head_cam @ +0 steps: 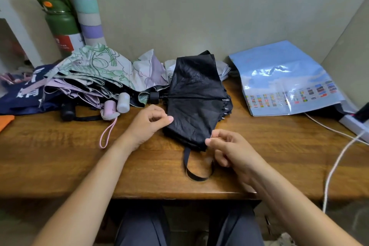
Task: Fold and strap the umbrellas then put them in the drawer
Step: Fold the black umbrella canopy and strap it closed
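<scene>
A black umbrella (194, 94) lies collapsed but loose on the wooden desk (60, 156), canopy spread in flat folds, its black strap (197, 175) looping toward the front edge. My left hand (148, 122) pinches the canopy's left edge with thumb and curled fingers. My right hand (225, 148) pinches the canopy's lower corner near the strap. To the left sits a heap of unfolded umbrellas (95, 78), floral green and lilac, with pale handles (117, 104) and a pink wrist loop (107, 132).
A green flask (60, 20) and a striped roll (87, 6) stand at the back left wall. A blue plastic bag (285, 80) lies at the right. White cables (337, 158) and a power strip (355, 124) are at the far right. No drawer is visible.
</scene>
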Motion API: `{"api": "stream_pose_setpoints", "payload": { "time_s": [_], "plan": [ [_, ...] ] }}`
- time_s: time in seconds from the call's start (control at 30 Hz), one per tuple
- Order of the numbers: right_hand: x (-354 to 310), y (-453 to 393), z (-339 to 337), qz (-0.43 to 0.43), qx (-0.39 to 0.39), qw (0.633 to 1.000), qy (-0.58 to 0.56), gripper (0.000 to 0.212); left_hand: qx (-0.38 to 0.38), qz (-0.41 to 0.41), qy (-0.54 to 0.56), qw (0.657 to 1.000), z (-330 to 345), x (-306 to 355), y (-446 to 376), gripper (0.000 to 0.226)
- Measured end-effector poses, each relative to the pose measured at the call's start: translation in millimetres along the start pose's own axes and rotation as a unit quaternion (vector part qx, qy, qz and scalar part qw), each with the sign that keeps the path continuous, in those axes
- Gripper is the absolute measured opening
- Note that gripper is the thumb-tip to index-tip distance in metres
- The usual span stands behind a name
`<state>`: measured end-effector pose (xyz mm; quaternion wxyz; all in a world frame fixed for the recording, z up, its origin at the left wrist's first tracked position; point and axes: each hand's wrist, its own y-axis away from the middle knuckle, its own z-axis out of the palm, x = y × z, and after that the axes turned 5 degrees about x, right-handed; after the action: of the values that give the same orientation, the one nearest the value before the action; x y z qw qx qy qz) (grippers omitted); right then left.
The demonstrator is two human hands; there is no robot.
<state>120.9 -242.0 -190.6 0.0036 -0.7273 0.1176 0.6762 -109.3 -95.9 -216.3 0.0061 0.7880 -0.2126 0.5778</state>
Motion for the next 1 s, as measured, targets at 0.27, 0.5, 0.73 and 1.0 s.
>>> {"api": "stream_pose_setpoints", "payload": {
  "time_s": [0.27, 0.5, 0.73, 1.0],
  "plan": [
    [-6, 2, 2, 0.017, 0.029, 0.998, 0.044, 0.017, 0.003, 0.005, -0.008, 1.0, 0, 2, 3, 0.028],
    [-12, 0, 3, -0.012, 0.143, 0.97, 0.198, 0.024, 0.015, 0.071, -0.207, 0.976, 8, -10, 5, 0.027],
    [-34, -44, 10, -0.351, 0.199, 0.818, 0.409, 0.015, 0.038, 0.109, -0.287, 0.951, 9, -4, 12, 0.049],
    [20, -67, 26, -0.238, 0.013, 0.761, 0.603, 0.111, -0.11, 0.149, -0.342, 0.921, 17, -2, 12, 0.077]
  ]
}}
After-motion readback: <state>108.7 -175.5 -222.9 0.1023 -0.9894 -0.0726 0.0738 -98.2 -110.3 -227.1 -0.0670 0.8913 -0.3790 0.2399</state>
